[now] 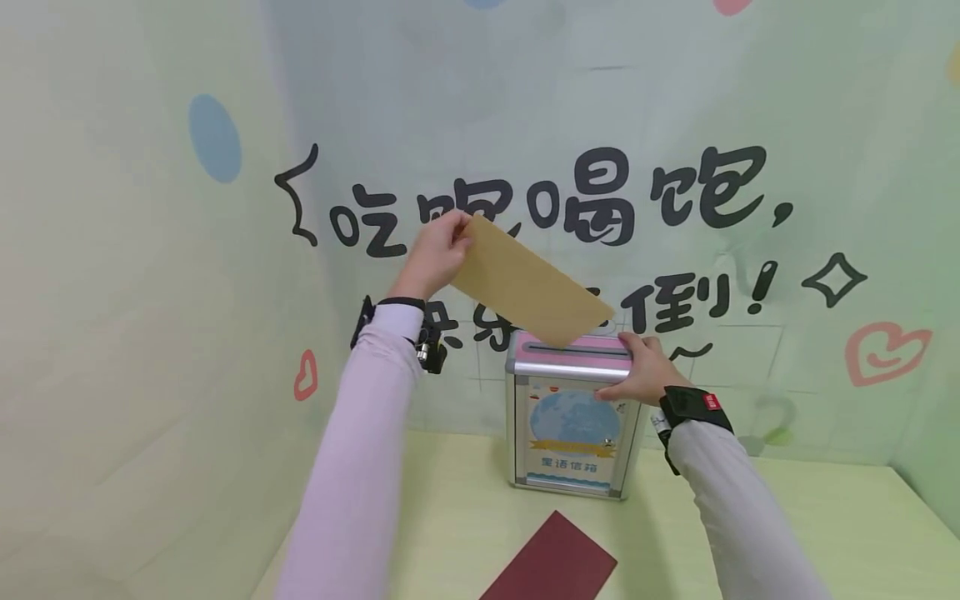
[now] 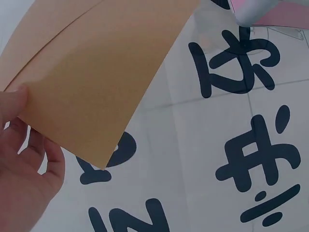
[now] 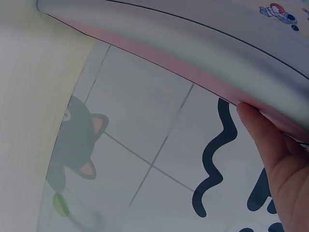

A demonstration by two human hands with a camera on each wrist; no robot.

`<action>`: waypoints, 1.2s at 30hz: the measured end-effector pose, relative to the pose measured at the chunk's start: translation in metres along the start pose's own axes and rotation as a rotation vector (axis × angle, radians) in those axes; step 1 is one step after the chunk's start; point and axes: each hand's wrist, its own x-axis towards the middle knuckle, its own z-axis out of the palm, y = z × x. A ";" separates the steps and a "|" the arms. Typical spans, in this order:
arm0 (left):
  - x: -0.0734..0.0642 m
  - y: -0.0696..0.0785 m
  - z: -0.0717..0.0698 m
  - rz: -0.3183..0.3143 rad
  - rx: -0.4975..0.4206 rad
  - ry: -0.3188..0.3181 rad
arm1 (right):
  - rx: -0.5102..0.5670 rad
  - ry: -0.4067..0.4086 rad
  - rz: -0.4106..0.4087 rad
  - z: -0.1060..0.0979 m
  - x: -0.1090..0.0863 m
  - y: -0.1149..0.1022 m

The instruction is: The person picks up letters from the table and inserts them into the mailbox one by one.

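My left hand (image 1: pixel 435 257) pinches a brown paper envelope (image 1: pixel 525 282) by its upper left corner. The envelope slants down to the right, its lower end at the long slot (image 1: pixel 588 352) of a letter box (image 1: pixel 573 467); whether the tip is inside is hard to tell. This box stands upright, with a pink top, silver frame and a blue globe picture in front. My right hand (image 1: pixel 643 375) grips its upper right corner, thumb on the front. In the left wrist view the thumb lies over the envelope (image 2: pixel 96 87), fingers behind it.
A dark red envelope or card (image 1: pixel 555 558) lies on the pale table (image 1: pixel 442 517) in front of the box. Close behind the box is a wall (image 1: pixel 750 67) with large black lettering. Another wall (image 1: pixel 135 350) runs along the left side.
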 end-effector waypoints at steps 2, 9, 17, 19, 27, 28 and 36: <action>0.001 0.005 0.003 0.039 0.070 -0.019 | -0.004 0.007 -0.007 -0.001 -0.001 -0.001; 0.007 0.027 0.019 0.227 0.312 -0.074 | -0.003 0.013 -0.007 -0.002 -0.002 -0.001; 0.013 0.051 0.045 0.286 0.468 -0.137 | 0.020 0.008 0.007 0.001 0.002 0.004; 0.013 0.054 0.052 0.295 0.498 -0.147 | 0.018 0.010 0.010 0.001 0.003 0.004; 0.015 0.059 0.079 0.279 0.553 -0.223 | 0.026 0.011 0.013 0.003 0.002 0.002; 0.015 0.060 0.082 0.279 0.560 -0.232 | 0.030 0.010 0.012 0.003 0.002 0.002; 0.012 0.059 0.103 0.225 0.560 -0.346 | 0.033 0.013 0.020 0.001 0.002 0.002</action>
